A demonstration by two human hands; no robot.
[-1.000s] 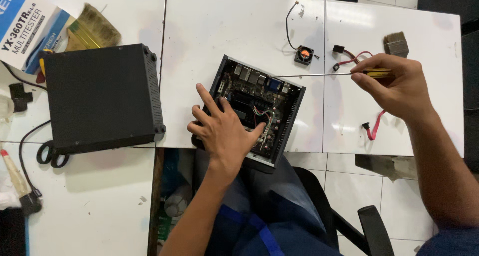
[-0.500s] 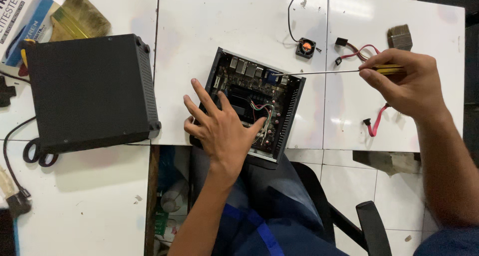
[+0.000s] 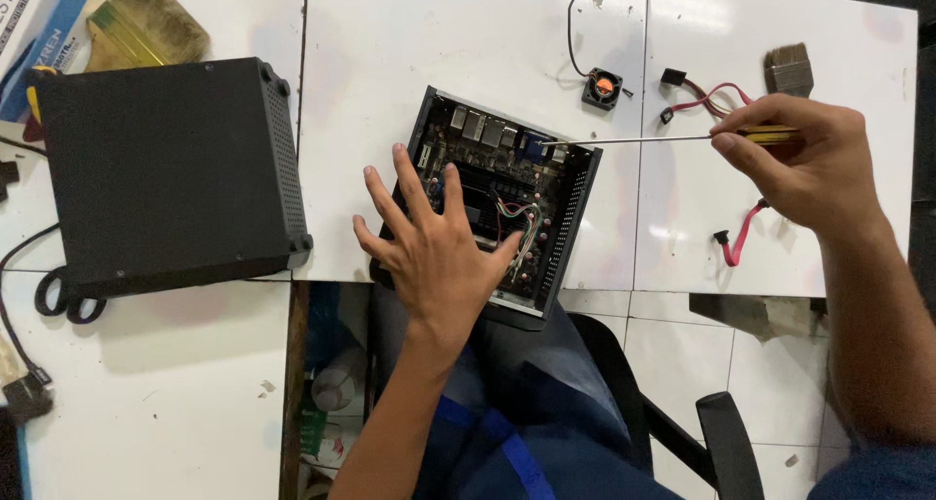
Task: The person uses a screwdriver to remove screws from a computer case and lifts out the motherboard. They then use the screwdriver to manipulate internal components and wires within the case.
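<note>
Our left hand [image 3: 439, 251] lies flat, fingers spread, on the fragile open computer case [image 3: 502, 208]; our right hand [image 3: 804, 159] pinches the slim, stiff screwdriver [image 3: 643, 139] by its handle.

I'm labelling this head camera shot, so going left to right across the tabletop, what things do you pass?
Black case → left hand on the open computer → small fan → screwdriver → right hand.

Matt black metal case [image 3: 166, 173], glossy white tabletop [image 3: 439, 32] — shiny steel screwdriver shaft [image 3: 634, 139]
</note>
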